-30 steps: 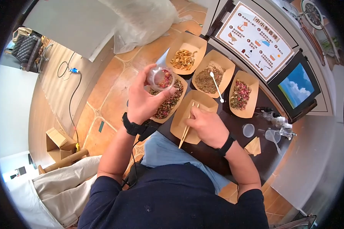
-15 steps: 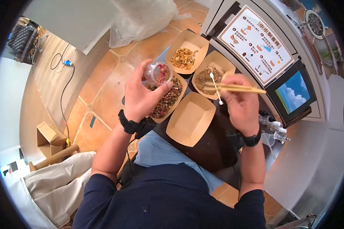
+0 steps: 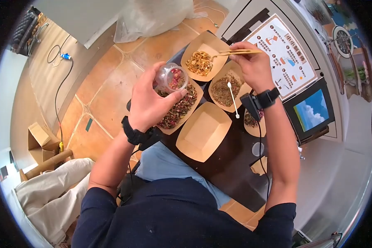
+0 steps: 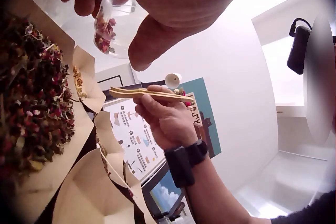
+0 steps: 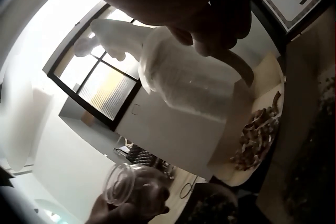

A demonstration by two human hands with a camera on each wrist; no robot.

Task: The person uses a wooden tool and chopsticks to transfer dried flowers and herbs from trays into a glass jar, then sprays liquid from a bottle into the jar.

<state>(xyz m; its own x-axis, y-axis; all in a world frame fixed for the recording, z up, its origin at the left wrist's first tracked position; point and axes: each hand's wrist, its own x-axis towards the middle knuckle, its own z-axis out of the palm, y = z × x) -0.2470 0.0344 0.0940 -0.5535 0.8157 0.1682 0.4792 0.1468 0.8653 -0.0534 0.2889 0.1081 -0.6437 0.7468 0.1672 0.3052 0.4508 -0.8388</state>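
My left hand grips a small clear plastic jar tipped so its mouth shows, with some dried pink-red petals inside. The jar is over a paper tray of mixed dried flowers. My right hand pinches bamboo tweezers between thumb and fingers. Their tips point left, over the edge of the far paper tray, which holds curly yellow-brown dried pieces. In the left wrist view, the tweezers lie nearly level and their tips look close together.
Brown ground herbs fill another tray, with a white double-ended spoon across it. A paper tray stands nearest my body. My right forearm partly covers a tray of rosebuds. An instruction sheet and a screen stand at right.
My right hand has gone from the nearest tray, past the herb tray, to the far tray with the tweezers, which now point left. My left hand still holds the jar at nearly the same place.
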